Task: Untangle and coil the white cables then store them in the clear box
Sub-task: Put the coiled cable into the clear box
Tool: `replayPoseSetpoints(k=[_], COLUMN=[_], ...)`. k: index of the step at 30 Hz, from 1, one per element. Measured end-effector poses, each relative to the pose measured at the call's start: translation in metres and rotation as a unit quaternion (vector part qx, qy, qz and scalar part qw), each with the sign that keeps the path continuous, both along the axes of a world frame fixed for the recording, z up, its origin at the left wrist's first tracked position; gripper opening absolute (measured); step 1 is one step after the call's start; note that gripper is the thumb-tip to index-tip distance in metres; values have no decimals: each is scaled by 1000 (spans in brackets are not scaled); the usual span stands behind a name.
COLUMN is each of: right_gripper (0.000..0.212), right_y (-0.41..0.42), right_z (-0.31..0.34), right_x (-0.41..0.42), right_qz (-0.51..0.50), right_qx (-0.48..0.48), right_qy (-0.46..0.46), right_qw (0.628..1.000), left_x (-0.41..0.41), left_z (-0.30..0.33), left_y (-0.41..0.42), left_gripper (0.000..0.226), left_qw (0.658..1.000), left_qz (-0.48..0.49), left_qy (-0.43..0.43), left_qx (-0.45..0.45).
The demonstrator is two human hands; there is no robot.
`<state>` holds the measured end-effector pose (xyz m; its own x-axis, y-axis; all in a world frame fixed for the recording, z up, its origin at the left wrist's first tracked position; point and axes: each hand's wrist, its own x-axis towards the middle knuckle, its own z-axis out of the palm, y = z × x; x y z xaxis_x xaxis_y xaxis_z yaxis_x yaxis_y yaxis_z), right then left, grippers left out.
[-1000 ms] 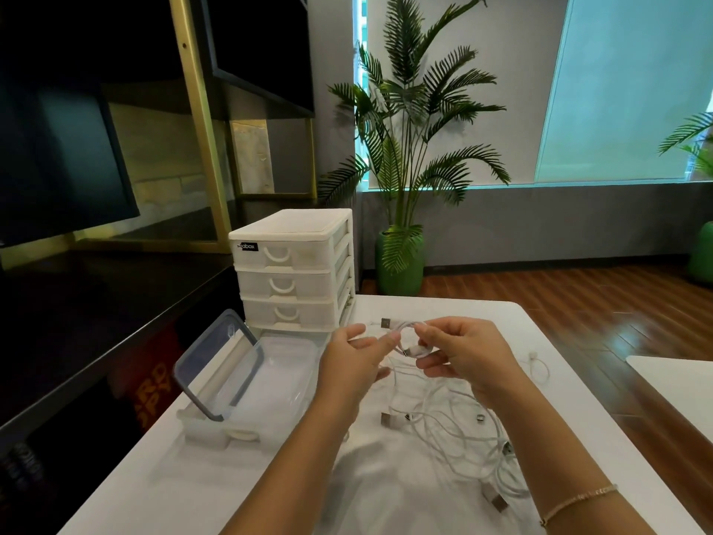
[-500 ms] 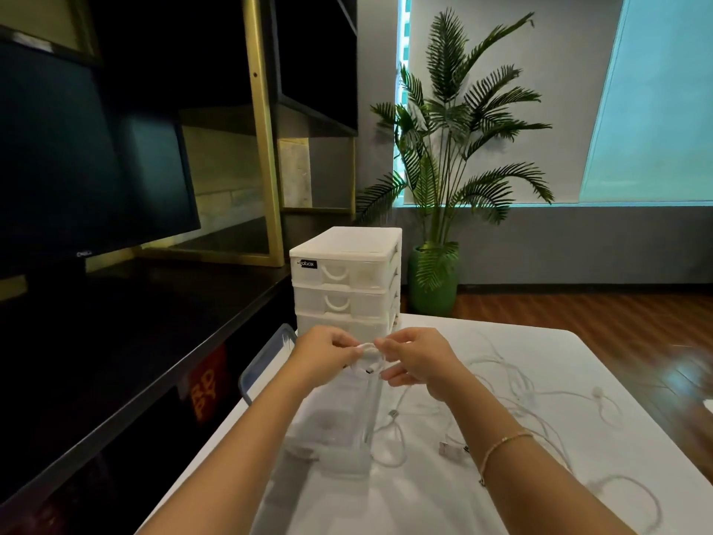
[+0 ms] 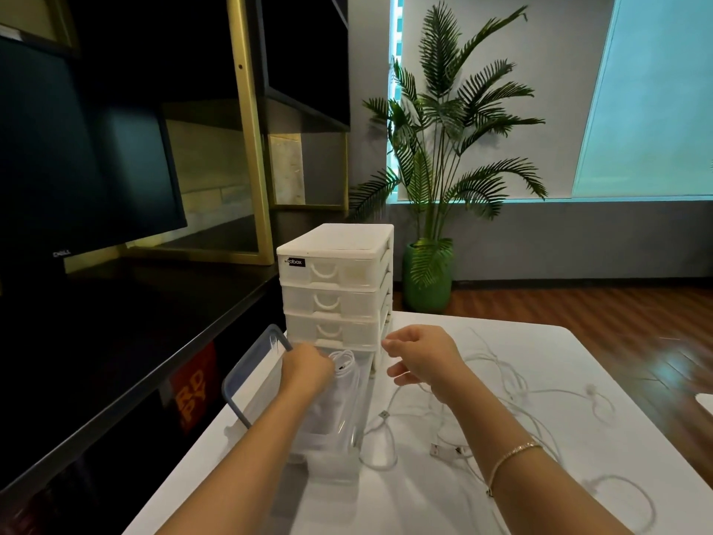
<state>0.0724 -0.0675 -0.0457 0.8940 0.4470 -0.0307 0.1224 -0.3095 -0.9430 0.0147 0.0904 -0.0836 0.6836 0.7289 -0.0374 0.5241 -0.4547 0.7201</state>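
Your left hand point(image 3: 308, 366) is gripping a coiled cable point(image 3: 344, 364) over the far end of the clear box point(image 3: 335, 426), while your right hand point(image 3: 420, 355) is hovering loose-fingered and holding nothing just beside the drawers point(image 3: 335, 287), with the other cables point(image 3: 501, 384) lying tangled on the counter point(image 3: 424, 507).

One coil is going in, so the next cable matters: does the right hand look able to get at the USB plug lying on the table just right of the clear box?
Probably yes. The right hand holds nothing and hovers just above the plug, with only loose cable around it.
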Motion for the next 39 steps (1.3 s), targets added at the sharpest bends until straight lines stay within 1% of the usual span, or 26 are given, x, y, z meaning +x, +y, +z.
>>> replayPoseSetpoints(k=[4,8,11,14,18,21,24,26,30,32,34,37,39], right_gripper=[16,15,11,9,9,11,6,4,8,11,9,7,8], right_y=[-7,-15,-18,-20,-20,-19,-18,-18,-22,-27,-33,-49,-61], right_z=[1,2,2,0,-1,-1,0,1,5,9,13,19,21], right_x=[-1,-2,-3,-5,-6,-7,-8,-8,-8,-7,-5,-4,-3], right_qz=[16,39,42,42,43,44,45,44,40,33,23,10,-2], right_qx=[-7,-14,-7,-6,-13,-12,-9,-11,-11,-12,-8,-1,-5], right_qy=[-14,-26,-26,-25,-22,-24,-25,-27,-27,-30,-33,-40,-48], right_qw=[1000,999,999,999,999,999,999,999,999,999,999,999,999], left_x=[2,0,-1,-2,2,4,3,1,-4,-7,-9,-9,-8], left_z=[-1,0,-4,-7,-9,-13,-13,-9,8,21,37,59,67], left_y=[-5,-6,-2,-1,-1,4,2,-3,-6,-8,-14,-37,-59], left_gripper=[26,16,27,29,28,26,25,25,15,16,18,23,23], left_qw=[999,997,991,986,980,979,979,981,985,986,988,984,982], left_qz=[18,9,0,-12,-33,-29,-32,-32,-39,-38,-44,-75,-107], left_qy=[20,45,100,133,146,146,148,142,102,70,31,-14,-48], left_qx=[28,59,85,100,132,138,139,132,136,144,143,160,150])
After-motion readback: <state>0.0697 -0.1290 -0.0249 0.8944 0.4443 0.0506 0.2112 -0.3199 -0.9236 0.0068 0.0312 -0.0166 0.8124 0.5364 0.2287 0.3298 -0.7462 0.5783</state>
